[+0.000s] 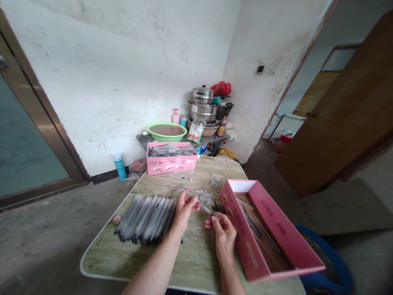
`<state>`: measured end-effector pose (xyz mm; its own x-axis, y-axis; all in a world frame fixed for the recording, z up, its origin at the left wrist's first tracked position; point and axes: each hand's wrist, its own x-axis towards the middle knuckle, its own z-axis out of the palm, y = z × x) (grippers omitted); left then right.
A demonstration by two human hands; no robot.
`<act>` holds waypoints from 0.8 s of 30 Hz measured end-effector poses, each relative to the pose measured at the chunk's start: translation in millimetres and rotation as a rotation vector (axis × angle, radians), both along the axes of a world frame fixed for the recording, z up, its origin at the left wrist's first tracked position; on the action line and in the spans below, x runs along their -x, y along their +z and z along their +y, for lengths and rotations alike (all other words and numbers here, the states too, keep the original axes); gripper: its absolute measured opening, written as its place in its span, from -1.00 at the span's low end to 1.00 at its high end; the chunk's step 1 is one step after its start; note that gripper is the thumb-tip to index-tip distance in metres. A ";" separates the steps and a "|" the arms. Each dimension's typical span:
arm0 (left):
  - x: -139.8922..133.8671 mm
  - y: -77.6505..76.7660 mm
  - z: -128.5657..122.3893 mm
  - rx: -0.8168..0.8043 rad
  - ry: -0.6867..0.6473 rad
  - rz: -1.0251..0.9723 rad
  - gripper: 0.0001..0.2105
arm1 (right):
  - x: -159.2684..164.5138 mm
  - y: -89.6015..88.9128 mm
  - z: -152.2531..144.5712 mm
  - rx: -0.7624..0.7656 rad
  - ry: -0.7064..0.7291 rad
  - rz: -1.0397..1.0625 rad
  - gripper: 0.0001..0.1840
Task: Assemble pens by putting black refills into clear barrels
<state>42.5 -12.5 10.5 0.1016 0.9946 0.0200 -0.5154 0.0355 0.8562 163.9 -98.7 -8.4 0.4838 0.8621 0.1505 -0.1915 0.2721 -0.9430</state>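
Between my two hands is a slim translucent pen (203,206), tilted down to the right. My left hand (185,208) pinches its upper end, and the fingers of my right hand (221,227) close round its dark lower end. Left of my left hand lies a wide row of similar pens (147,217) with dark ends toward me. Small clear caps (204,196) are heaped just beyond my hands. Beside my right hand sits a bunch of small black parts (218,207), partly hidden by the hand and a box.
An open pink box (248,241) holding a few thin rods stands at the right of the table (202,266). Another pink box (172,166), full of pens, is at the far edge. Behind it, a low shelf carries a green basin (167,138) and stacked pots (202,110).
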 end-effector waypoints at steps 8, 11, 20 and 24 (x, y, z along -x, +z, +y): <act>-1.2 0.9 0.7 0.023 0.009 0.001 -0.41 | 1.3 4.3 -0.1 0.004 -0.001 -0.013 -0.73; -1.2 1.6 -0.2 0.023 0.000 -0.002 -0.40 | 1.4 4.5 -0.2 0.002 0.004 -0.017 -0.73; -1.4 -4.0 0.2 0.005 -0.038 -0.022 -0.45 | 1.4 5.4 -1.0 0.046 -0.012 0.006 -0.72; -1.6 -8.1 2.0 0.033 -0.060 -0.027 -0.54 | -1.9 3.1 0.0 0.050 -0.023 0.021 -0.70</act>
<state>44.1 -10.4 2.4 0.1608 0.9869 -0.0090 -0.5346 0.0948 0.8398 165.8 -98.7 -5.3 0.5064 0.8568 0.0969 -0.2058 0.2292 -0.9514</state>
